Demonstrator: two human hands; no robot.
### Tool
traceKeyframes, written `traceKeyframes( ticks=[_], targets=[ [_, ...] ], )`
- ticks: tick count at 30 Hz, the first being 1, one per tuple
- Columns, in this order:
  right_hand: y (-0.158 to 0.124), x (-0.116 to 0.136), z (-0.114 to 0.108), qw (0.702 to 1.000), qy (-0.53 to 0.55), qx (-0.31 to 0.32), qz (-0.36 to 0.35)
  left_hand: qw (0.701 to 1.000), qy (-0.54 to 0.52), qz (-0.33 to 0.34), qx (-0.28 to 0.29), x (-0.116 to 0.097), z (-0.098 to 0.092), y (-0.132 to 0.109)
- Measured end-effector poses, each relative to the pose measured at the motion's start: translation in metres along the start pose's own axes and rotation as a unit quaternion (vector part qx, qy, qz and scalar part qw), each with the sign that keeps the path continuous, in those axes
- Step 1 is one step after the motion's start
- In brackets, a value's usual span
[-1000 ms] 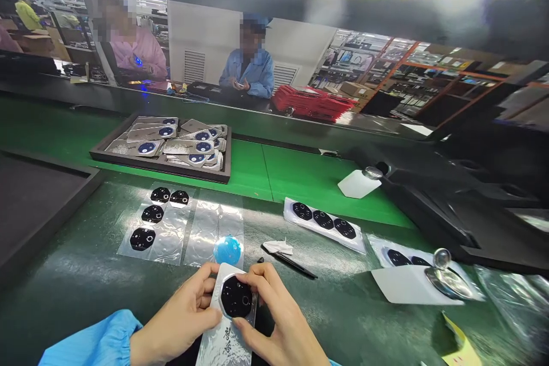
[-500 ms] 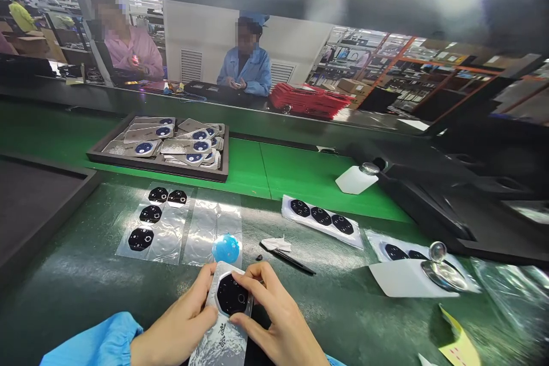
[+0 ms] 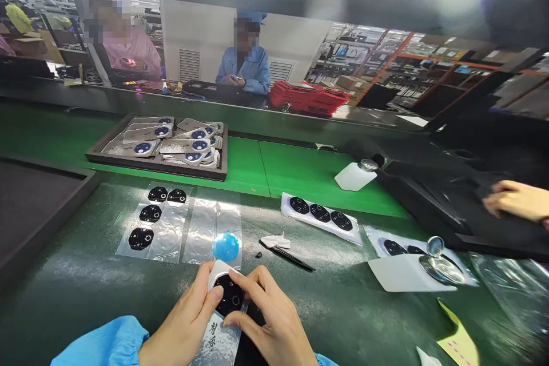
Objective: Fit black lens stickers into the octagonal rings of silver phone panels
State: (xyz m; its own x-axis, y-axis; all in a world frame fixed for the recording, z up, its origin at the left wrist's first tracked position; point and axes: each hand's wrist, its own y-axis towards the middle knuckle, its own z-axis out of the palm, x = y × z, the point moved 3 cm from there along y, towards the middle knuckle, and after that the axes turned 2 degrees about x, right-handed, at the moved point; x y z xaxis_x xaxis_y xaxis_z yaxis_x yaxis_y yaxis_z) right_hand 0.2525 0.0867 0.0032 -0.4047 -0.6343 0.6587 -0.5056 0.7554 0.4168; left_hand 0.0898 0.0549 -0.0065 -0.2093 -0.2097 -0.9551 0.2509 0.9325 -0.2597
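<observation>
A silvery phone back cover (image 3: 221, 340) with dark lettering lies tilted between my two hands. On its upper part sits a black octagonal camera plate (image 3: 227, 296). My left hand (image 3: 189, 314) grips the cover's left edge, its thumb on the plate's left side. My right hand (image 3: 274, 317) closes on the right edge, its index finger pressing the plate's top and its thumb at the lower edge. Just beyond them lies a blue round film piece (image 3: 226, 246) on a clear sheet (image 3: 201, 229). Farther left, another clear sheet (image 3: 165, 240) carries several black plates.
A black tray (image 3: 158, 168) of similar covers stands at the back left. A black pen-like tool (image 3: 294, 258) lies near a white scrap (image 3: 274, 241). White bottles (image 3: 355, 177) and a strip of black plates (image 3: 319, 213) are rightward. Another person's hand (image 3: 517, 200) reaches in at right.
My left thumb has moved up onto the black plate. The cover has tilted slightly and shifted left. Another person's hand has come into view at the right.
</observation>
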Motion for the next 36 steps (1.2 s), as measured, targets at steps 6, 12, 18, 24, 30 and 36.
traceKeyframes(
  ticks=[6, 12, 18, 24, 30, 36],
  targets=[
    [0.0, 0.001, -0.003, 0.999, 0.023, -0.027, -0.002, 1.0, -0.015, 0.008, -0.002, -0.005, -0.004, -0.001],
    [0.0, 0.0, -0.005, 0.997, 0.072, -0.012, -0.026, 0.999, -0.034, 0.013, -0.009, -0.006, -0.007, 0.0],
    [0.0, -0.001, -0.001, 0.996, 0.066, -0.033, -0.04, 0.999, -0.035, 0.004, -0.031, -0.001, -0.008, -0.001],
    [0.005, 0.001, -0.006, 0.998, 0.044, -0.021, -0.046, 0.998, -0.023, 0.026, -0.044, -0.001, -0.011, 0.0],
    [0.004, -0.012, -0.004, 0.98, 0.146, -0.062, 0.123, 0.997, -0.053, 0.039, -0.046, -0.009, -0.014, 0.002],
    [-0.003, -0.024, 0.019, 0.856, 0.424, 0.036, 0.293, 0.994, -0.104, 0.012, -0.027, -0.01, -0.011, 0.006]
  ],
)
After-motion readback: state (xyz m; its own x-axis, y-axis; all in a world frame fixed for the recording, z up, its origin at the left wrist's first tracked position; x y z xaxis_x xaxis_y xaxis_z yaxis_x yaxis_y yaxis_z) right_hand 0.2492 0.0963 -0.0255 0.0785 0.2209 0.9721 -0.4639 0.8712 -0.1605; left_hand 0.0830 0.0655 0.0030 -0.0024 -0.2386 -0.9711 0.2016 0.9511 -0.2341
